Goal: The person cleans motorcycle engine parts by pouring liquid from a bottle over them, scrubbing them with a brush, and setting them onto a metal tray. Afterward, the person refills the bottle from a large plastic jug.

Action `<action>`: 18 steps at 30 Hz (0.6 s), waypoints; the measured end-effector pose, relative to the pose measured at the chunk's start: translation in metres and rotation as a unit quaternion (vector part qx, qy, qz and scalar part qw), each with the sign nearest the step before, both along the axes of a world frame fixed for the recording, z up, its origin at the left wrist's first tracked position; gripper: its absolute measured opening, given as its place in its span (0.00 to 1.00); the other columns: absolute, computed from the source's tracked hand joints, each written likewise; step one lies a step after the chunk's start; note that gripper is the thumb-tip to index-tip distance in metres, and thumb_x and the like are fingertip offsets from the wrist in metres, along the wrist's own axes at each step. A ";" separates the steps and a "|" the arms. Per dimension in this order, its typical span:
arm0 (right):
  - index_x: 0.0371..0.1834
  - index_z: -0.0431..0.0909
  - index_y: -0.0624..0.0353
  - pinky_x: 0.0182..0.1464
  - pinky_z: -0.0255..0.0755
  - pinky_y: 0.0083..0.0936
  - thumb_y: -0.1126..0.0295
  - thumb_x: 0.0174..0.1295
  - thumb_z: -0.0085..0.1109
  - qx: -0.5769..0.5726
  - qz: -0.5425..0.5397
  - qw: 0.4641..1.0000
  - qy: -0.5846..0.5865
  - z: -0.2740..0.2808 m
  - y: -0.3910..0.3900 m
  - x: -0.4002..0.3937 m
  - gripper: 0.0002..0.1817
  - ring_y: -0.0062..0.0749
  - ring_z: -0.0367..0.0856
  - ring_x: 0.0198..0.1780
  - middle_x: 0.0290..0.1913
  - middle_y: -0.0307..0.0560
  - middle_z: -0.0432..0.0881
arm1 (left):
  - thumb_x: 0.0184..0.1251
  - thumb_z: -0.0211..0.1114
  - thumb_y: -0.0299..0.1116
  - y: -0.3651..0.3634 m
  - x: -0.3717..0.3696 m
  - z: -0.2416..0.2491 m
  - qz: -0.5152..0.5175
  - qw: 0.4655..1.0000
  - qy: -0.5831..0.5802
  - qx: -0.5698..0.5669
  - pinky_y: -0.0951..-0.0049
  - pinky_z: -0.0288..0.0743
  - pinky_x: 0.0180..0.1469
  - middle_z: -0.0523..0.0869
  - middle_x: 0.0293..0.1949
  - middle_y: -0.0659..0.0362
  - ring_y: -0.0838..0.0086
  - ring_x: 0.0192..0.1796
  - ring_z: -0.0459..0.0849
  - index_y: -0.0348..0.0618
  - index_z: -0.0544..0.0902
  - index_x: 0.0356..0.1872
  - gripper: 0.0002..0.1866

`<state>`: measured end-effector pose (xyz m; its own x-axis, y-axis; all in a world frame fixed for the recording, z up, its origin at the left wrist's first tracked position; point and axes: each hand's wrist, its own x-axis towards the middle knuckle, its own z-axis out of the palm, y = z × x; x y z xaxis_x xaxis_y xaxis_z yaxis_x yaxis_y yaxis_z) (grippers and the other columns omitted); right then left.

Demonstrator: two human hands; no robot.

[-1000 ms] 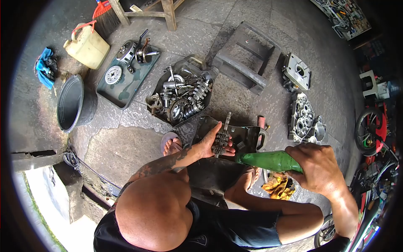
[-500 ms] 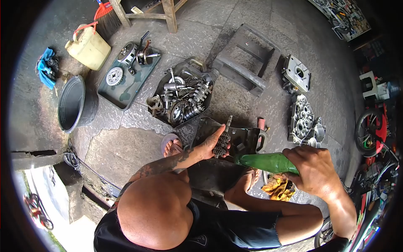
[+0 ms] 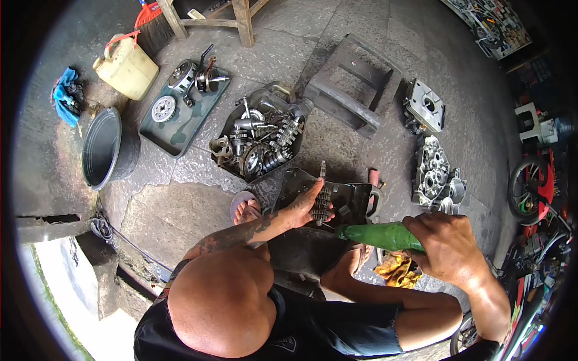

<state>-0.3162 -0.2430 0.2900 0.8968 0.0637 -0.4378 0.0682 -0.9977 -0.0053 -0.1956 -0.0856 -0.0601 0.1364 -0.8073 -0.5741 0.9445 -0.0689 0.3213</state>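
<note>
My left hand (image 3: pixel 304 210) is wrapped round a gear shaft (image 3: pixel 323 200), a metal shaft with several toothed gears, its thin end pointing up and away. My right hand (image 3: pixel 447 248) grips the body of a green glass bottle (image 3: pixel 380 236). The bottle lies nearly level, its mouth close to the near end of the shaft. A thin bright streak, perhaps liquid, shows between the two. Under the shaft is a dark cut-open container (image 3: pixel 356 194) with a side handle; part of it is hidden by my left hand.
Ahead, an open container (image 3: pixel 265 96) holds several gears and shafts. Left are a parts tray (image 3: pixel 171 137), a black bucket (image 3: pixel 129 153) and a jerrycan (image 3: pixel 127 69). Right are a low stool (image 3: pixel 337 99), engine casings (image 3: pixel 432 168) and a yellow rag (image 3: pixel 397 269).
The gear shaft has turned more upright in my left hand and its far end has swung left. The bottle has shifted very slightly left, and the thin streak now shows at its mouth.
</note>
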 end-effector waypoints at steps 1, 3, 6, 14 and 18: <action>0.47 0.79 0.57 0.38 0.76 0.34 0.65 0.46 0.73 0.000 0.001 1.000 0.000 -0.001 -0.001 -0.001 0.23 0.38 0.83 0.38 0.33 0.44 0.82 | 0.68 0.51 0.69 0.000 0.000 0.001 -0.001 1.000 -0.001 0.004 0.59 0.85 0.33 0.84 0.27 0.56 0.59 0.31 0.88 0.49 0.76 0.41 0.30; 0.46 0.79 0.57 0.38 0.76 0.34 0.65 0.46 0.73 -0.005 -0.002 1.000 -0.017 -0.002 -0.002 -0.001 0.23 0.38 0.83 0.37 0.34 0.44 0.81 | 0.68 0.51 0.69 0.000 0.000 0.003 -0.007 1.000 -0.003 0.015 0.58 0.85 0.33 0.84 0.27 0.56 0.59 0.30 0.88 0.49 0.76 0.42 0.30; 0.47 0.79 0.58 0.38 0.77 0.34 0.65 0.46 0.73 0.002 -0.008 1.000 0.000 0.000 -0.001 0.000 0.23 0.38 0.83 0.38 0.34 0.44 0.82 | 0.69 0.51 0.68 0.001 0.003 0.008 -0.014 1.000 0.010 -0.003 0.59 0.85 0.32 0.84 0.27 0.56 0.60 0.30 0.88 0.49 0.76 0.42 0.29; 0.48 0.79 0.59 0.41 0.77 0.34 0.66 0.46 0.73 0.012 -0.020 0.999 -0.038 0.005 -0.003 0.002 0.24 0.40 0.83 0.39 0.35 0.47 0.82 | 0.70 0.52 0.64 0.000 0.002 0.007 -0.040 0.994 0.077 -0.070 0.61 0.82 0.25 0.83 0.25 0.56 0.61 0.23 0.85 0.45 0.78 0.38 0.28; 0.48 0.80 0.59 0.42 0.77 0.36 0.66 0.45 0.73 0.010 -0.038 0.997 -0.059 0.009 -0.007 0.003 0.25 0.41 0.84 0.41 0.36 0.48 0.83 | 0.70 0.53 0.62 0.005 0.002 0.000 -0.058 0.989 0.101 -0.088 0.61 0.80 0.22 0.82 0.24 0.56 0.62 0.21 0.83 0.43 0.80 0.37 0.28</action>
<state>-0.3132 -0.2500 0.2994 0.9446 0.0008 -0.3282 -0.0068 -0.9997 -0.0222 -0.1933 -0.0810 -0.0605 -0.0657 -0.9006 -0.4296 0.9798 -0.1398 0.1432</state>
